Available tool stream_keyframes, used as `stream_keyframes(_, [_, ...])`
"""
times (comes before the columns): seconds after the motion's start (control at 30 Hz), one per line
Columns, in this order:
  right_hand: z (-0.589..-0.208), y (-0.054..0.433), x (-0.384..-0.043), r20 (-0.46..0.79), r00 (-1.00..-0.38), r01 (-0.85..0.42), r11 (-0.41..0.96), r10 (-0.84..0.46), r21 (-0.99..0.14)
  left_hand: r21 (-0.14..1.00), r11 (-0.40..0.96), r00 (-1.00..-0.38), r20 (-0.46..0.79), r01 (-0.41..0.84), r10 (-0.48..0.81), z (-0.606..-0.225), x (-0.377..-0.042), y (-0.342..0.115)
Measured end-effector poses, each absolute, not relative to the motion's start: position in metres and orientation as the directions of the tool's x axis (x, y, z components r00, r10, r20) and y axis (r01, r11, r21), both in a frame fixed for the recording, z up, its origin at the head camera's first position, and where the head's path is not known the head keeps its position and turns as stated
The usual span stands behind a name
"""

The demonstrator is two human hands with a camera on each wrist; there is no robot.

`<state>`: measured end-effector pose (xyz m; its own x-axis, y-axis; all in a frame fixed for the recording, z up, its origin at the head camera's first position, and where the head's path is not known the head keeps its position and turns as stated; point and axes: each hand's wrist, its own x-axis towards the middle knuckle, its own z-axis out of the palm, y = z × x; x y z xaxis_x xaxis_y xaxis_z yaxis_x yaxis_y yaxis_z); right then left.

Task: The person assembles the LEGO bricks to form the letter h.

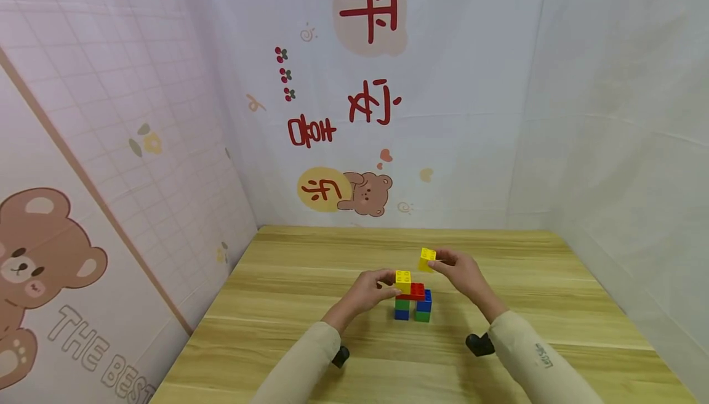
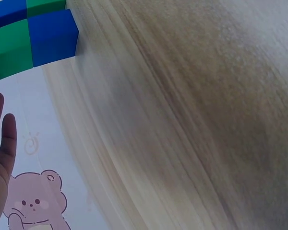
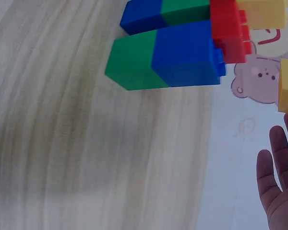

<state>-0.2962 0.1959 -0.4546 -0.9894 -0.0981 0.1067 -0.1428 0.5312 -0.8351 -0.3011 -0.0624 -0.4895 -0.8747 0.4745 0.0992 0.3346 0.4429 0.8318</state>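
Observation:
A small building-block structure stands on the table, with two columns bridged by a red block (image 1: pixel 418 291). The left column has a green block (image 1: pixel 402 305) over a blue block (image 1: pixel 401 315); on the right, a blue block (image 1: pixel 424 303) tops a green block (image 1: pixel 423 316). One yellow block (image 1: pixel 403 282) sits on the red block's left end, and my left hand (image 1: pixel 368 291) pinches it between thumb and fingers. Above and to the right of the structure, my right hand (image 1: pixel 460 273) holds another yellow block (image 1: pixel 427 258) in the air. The left wrist view hides the left fingertips.
The wood-grain table (image 1: pixel 288 305) extends around the structure. Behind it hangs a white printed cloth (image 1: pixel 471 114), with another printed cloth (image 1: pixel 111 176) at the left. Black wrist-worn pieces (image 1: pixel 479 345) show beneath the sleeves.

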Motion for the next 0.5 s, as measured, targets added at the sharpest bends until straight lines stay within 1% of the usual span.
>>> stream_keyframes(0.23, [-0.443,0.189,-0.295,0.112,-0.987,-0.156,0.516,-0.115,-0.843,0.822,0.466,-0.876,0.079,0.328,0.476,-0.492,-0.304,-0.063])
stream_keyframes(0.5, [-0.435,0.182,-0.290,0.134,-0.980,-0.191,0.483,-0.150,-0.855,0.828,0.458,-0.868,0.067,0.323,0.491,-0.494,-0.303,-0.064])
